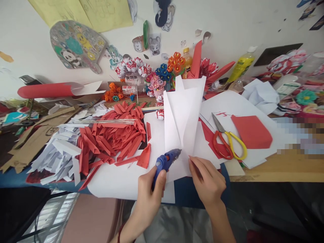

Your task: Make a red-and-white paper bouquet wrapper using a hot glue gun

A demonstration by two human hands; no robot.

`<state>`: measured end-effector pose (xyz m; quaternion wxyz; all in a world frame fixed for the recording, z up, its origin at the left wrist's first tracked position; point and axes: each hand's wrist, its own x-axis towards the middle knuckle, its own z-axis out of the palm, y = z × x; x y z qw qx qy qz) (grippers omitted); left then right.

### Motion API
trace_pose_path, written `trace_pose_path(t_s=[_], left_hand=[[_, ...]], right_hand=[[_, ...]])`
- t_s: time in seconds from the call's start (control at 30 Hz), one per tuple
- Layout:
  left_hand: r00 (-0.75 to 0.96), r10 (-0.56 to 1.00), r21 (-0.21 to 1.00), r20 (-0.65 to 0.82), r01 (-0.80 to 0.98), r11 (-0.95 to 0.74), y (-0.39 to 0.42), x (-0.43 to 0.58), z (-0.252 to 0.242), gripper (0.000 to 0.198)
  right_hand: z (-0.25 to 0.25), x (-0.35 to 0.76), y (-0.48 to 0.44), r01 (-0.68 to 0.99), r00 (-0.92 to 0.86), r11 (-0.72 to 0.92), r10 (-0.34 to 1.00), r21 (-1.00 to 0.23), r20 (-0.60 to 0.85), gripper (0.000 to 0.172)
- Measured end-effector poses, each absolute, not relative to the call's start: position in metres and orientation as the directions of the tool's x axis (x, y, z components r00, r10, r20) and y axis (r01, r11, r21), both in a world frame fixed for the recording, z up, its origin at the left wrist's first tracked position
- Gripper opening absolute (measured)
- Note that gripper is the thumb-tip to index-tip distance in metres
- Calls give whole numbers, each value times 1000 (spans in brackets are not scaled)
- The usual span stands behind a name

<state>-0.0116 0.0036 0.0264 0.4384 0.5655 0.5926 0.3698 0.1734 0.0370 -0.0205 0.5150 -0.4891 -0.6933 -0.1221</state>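
A blue hot glue gun (165,161) is gripped in my left hand (150,192), its nozzle tilted up and to the right over a folded white paper (184,125). That paper stands up from the table with notched top corners and an overlapping front flap. At its lower right edge my right hand (209,180) is closed, thumb and fingertips pinching the paper. Red-and-yellow-handled scissors (227,138) lie open to the right, beside a red paper piece (251,131). A small red folded piece (144,156) rests left of the glue gun.
Heaps of red paper strips (118,131) and white paper strips (63,152) cover the left side, with thin wires (111,121) on top. Behind stand paper flowers (164,72), a juice bottle (186,62) and a yellow bottle (241,64). Crumpled white paper (262,96) lies right.
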Motion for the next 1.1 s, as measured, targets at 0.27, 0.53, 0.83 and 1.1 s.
trace_pose_path(t_s=[0.27, 0.53, 0.83, 1.1], left_hand=[[26, 992, 939, -122, 328, 107, 2, -14, 22, 46], [-21, 994, 950, -110, 290, 111, 5, -11, 21, 46], [-21, 997, 947, -80, 310, 82, 7, -12, 22, 46], [16, 995, 935, -100, 342, 89, 4, -14, 23, 45]], right_hand=[[-20, 172, 38, 798, 11, 494, 560, -345, 829, 24], [-20, 174, 38, 796, 14, 495, 560, -348, 828, 22], [-21, 173, 38, 794, 14, 499, 558, -348, 830, 23], [-21, 174, 38, 800, 19, 492, 551, -343, 834, 20]])
